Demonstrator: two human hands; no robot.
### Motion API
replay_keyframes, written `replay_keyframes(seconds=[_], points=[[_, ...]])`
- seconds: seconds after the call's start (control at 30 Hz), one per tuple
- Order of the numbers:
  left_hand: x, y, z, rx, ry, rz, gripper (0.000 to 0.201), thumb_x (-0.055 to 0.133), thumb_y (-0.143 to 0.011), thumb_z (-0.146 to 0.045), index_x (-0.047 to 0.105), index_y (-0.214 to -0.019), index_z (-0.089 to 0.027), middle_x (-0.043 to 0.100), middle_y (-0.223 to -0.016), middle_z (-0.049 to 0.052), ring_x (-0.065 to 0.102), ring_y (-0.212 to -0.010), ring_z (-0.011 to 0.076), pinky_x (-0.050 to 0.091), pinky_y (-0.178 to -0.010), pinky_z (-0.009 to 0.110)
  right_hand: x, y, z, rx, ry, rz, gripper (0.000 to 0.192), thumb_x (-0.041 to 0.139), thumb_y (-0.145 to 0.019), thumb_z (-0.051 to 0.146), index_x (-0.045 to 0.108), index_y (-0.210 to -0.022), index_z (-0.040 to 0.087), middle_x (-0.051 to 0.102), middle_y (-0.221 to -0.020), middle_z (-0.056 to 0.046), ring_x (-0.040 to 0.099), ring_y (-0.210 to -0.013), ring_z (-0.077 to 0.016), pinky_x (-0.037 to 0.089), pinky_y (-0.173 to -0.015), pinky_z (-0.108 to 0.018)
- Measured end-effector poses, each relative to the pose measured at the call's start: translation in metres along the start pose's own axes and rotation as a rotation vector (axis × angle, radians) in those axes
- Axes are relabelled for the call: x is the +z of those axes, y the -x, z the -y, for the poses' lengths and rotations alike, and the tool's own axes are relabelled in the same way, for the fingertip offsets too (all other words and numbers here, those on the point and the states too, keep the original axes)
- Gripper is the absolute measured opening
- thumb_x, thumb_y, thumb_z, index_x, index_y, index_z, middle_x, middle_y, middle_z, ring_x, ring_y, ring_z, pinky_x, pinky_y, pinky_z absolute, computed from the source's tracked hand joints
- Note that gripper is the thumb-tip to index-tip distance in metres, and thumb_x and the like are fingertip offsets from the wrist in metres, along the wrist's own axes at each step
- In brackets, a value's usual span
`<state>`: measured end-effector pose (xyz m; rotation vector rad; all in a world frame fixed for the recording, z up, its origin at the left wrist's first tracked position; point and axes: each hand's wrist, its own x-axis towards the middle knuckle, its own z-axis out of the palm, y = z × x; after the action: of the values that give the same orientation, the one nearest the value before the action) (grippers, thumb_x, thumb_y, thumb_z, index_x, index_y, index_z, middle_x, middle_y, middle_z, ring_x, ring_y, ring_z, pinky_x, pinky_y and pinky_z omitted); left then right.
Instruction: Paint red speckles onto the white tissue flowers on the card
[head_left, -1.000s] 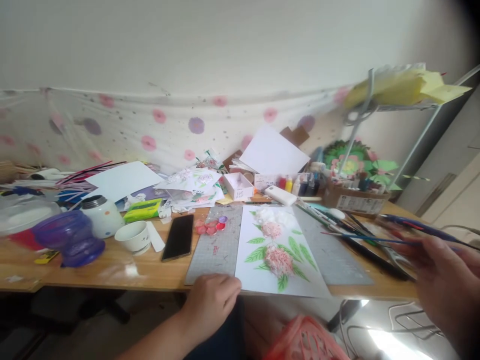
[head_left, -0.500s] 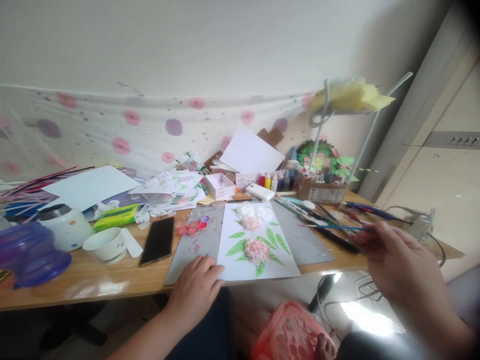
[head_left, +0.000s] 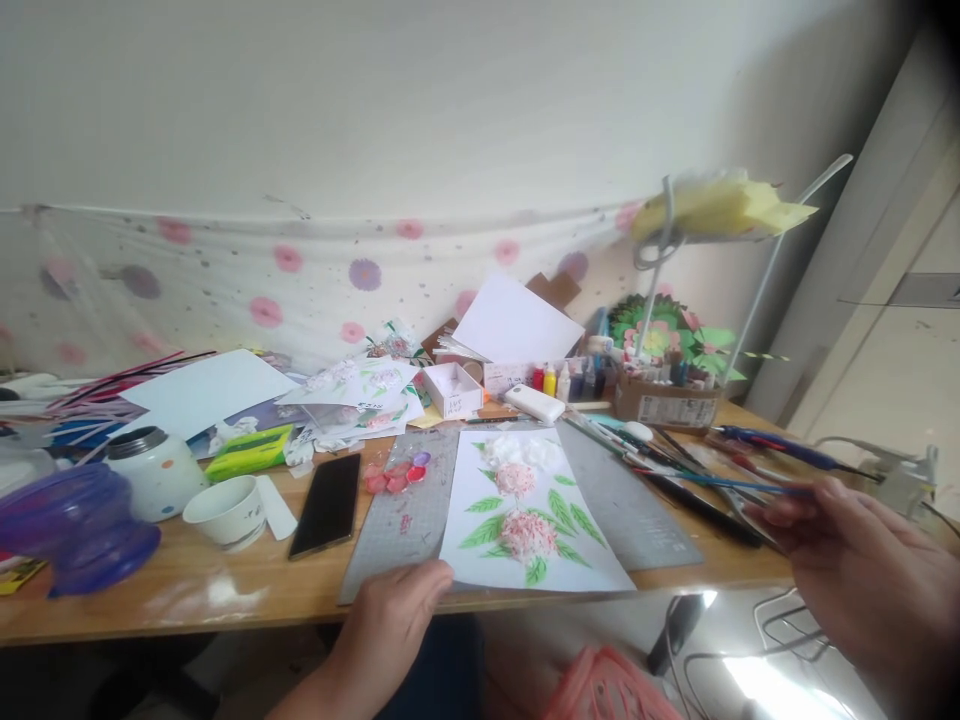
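Note:
A white sheet of paper bears green leaves and raised, textured pink and white blossoms. It lies on a grey cutting mat at the table's front edge. My left hand is closed at the sheet's near left corner, its thumb along the edge; the other fingertips are hidden. Off to the right, my right hand pinches a thin blue paintbrush, its tip pointing left above other brushes. Small red, pink and purple paint cups stand left of the sheet.
Left of the mat are a black phone, a paper cup, a white jar and a purple translucent vessel. Brushes lie at right. Paint bottles and a small white box stand behind. A pink basket sits below.
My left fingers, which lay bent over the mat and paper corner, are now drawn in, with the thumb at the edge. My right hand has shifted rightward with the brush. The view has tilted up slightly.

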<state>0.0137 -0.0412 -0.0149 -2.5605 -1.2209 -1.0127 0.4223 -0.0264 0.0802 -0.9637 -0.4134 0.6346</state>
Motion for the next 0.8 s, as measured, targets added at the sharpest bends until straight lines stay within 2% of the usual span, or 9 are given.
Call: replay_keyframes(seconds=[0.17,0.37,0.6,0.8], points=[[-0.025,0.002,-0.006,0.023,0.088,-0.050,0.029,0.046,-0.111,-0.027,0.064,-0.092,-0.016,0.063,-0.072,-0.003,0.063,-0.060,0.0090,0.053,-0.055,0.020,-0.001,0.001,0.001,-0.012,-0.004,-0.017,0.051,0.095,-0.024,0.037,0.067,-0.062,0.018,0.064,-0.060,-0.001,0.057,-0.052,-0.0110,0.057,-0.048,-0.021],[-0.048,0.003,0.004,0.097,0.127,-0.033,0.026,0.052,-0.109,-0.025,0.063,-0.088,-0.015,0.064,-0.073,-0.003,0.063,-0.061,0.0089,0.052,-0.055,0.019,0.000,0.004,-0.001,-0.043,0.007,-0.016,0.047,0.094,-0.028,0.034,0.067,-0.063,0.017,0.064,-0.059,-0.001,0.058,-0.052,-0.0113,0.056,-0.048,-0.021],[-0.056,-0.003,0.013,0.115,0.223,0.083,0.018,0.059,-0.106,-0.022,0.066,-0.091,-0.015,0.067,-0.080,-0.001,0.066,-0.070,0.0104,0.057,-0.064,0.023,-0.004,0.004,-0.003,-0.093,0.018,0.010,0.049,0.097,-0.032,0.039,0.068,-0.064,0.017,0.066,-0.060,-0.002,0.061,-0.054,-0.0127,0.060,-0.054,-0.024],[-0.057,0.010,0.015,0.030,0.236,0.118,0.021,0.060,-0.106,-0.024,0.065,-0.088,-0.014,0.067,-0.078,-0.002,0.066,-0.067,0.0098,0.056,-0.062,0.022,-0.006,0.001,-0.003,-0.117,0.016,0.038,0.054,0.099,-0.030,0.045,0.067,-0.064,0.017,0.065,-0.057,-0.002,0.061,-0.055,-0.0137,0.061,-0.053,-0.024]])
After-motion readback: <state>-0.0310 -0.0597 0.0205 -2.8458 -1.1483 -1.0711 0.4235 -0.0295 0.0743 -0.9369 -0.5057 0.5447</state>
